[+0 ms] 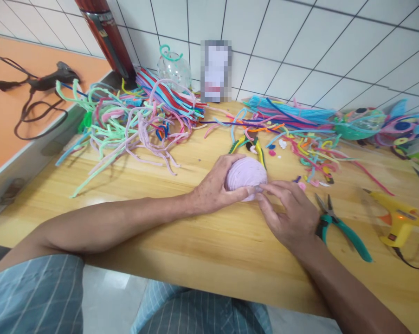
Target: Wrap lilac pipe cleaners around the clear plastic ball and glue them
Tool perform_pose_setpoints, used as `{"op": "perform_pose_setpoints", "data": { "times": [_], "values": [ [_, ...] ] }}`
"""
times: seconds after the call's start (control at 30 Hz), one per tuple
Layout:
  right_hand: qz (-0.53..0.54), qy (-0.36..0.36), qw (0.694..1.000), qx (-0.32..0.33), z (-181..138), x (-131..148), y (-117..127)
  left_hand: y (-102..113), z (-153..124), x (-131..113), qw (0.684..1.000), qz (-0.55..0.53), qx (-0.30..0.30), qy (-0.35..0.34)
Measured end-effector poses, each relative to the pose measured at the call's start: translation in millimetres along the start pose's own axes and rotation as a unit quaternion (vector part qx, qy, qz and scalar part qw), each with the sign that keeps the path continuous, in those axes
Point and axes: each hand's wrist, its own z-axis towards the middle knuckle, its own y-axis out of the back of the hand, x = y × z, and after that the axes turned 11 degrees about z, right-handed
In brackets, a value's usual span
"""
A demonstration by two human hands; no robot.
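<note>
Cups a lilac strand-wound ball right in the middle of the frame with the left hand, curling the fingers around its left and far side and pressing the thumb along its near side, a snug hold! Meets it at the lower right with the right hand, bringing thumb and forefinger close together by the left thumb's tip. Cannot tell about any strand pinched between them. Stretches both forearms over the wooden tabletop. Has yellow-and-green-handled pliers just behind the ball, partly hidden, and teal-handled needle-nose pliers just beside the right wrist. Has a yellow glue gun farther out, at the right of the frame. Faces quite a tangle of green and lilac pipe cleaners at upper left, a mostly blue bundle at upper right, and a clear globe at upper centre.
</note>
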Motion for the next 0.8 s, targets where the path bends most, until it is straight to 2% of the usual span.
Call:
{"op": "perform_pose_setpoints", "data": {
  "times": [0.57,0.8],
  "values": [
    [-0.010,-0.021,1.000,-0.013,-1.3,2.2,-3.1,1.2,2.4,-4.6,0.999,-0.003,-0.004,0.037],
    [0.002,-0.010,1.000,-0.021,-0.3,3.4,-5.2,1.1,3.2,-5.7,0.999,-0.013,-0.011,0.032]
  ]
}}
